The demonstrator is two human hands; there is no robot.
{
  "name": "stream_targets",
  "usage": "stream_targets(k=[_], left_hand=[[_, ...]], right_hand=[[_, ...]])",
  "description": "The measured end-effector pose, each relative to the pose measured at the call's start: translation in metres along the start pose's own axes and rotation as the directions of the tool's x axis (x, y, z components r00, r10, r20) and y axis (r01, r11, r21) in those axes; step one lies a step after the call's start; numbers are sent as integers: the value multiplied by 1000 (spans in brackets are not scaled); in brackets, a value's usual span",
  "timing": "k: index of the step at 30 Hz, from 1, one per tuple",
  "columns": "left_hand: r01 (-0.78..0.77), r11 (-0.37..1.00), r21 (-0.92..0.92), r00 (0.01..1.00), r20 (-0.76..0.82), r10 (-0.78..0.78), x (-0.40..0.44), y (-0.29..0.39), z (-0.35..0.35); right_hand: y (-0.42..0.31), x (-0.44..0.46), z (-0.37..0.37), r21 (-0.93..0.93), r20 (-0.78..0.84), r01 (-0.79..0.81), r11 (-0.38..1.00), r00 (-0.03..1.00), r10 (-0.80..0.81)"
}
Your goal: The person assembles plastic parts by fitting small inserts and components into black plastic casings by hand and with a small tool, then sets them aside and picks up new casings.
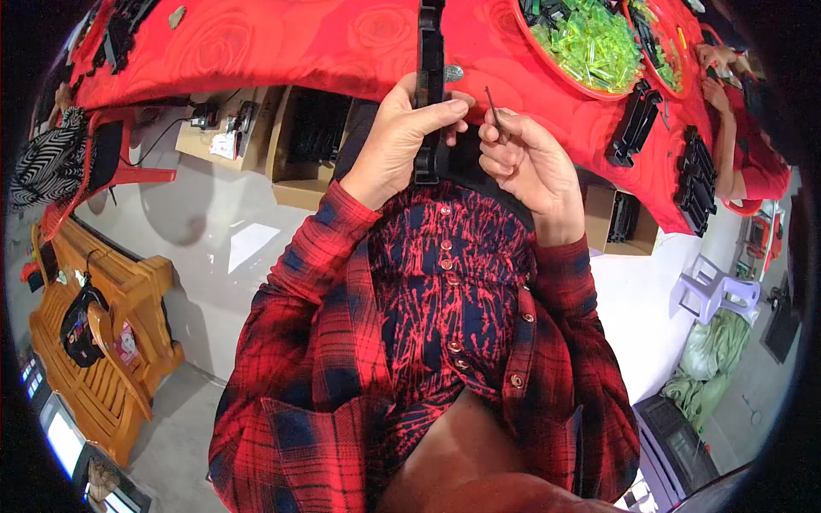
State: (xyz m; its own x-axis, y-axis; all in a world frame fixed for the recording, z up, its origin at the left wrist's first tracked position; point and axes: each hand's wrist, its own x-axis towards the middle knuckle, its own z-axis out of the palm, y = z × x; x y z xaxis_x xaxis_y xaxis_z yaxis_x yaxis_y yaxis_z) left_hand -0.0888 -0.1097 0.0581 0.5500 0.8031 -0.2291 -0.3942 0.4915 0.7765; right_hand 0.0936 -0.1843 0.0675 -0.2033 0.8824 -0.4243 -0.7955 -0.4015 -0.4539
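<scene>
My left hand is wrapped round a long black plastic part that stands lengthwise across the table edge. Its lower end reaches down to my lap. To the right of it, my right hand pinches a thin dark stick-like piece between thumb and fingers, its tip pointing up. The thin piece and the long part are apart. Just right of the long part, a small shiny clear item lies on the red tablecloth.
A red-rimmed tray of green-yellow pieces stands at the upper right, beside another red tray. Black parts lie near the right edge. A person works at far right. Open cardboard boxes stand below the table.
</scene>
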Motion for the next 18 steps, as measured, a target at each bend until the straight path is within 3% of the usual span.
stream_targets(k=[4, 7, 18], left_hand=[[-17, 999, 35, 1000, 26, 16, -2, -3, 1], [-39, 997, 73, 998, 57, 35, -4, -5, 2], [13, 999, 42, 996, 82, -16, -8, -2, 8]], right_hand=[[6, -2, -2, 226, 66, -137, 965, 990, 125], [8, -4, -4, 289, 107, -184, 939, 981, 159], [9, -7, 5, 340, 226, -370, 865, 925, 307]])
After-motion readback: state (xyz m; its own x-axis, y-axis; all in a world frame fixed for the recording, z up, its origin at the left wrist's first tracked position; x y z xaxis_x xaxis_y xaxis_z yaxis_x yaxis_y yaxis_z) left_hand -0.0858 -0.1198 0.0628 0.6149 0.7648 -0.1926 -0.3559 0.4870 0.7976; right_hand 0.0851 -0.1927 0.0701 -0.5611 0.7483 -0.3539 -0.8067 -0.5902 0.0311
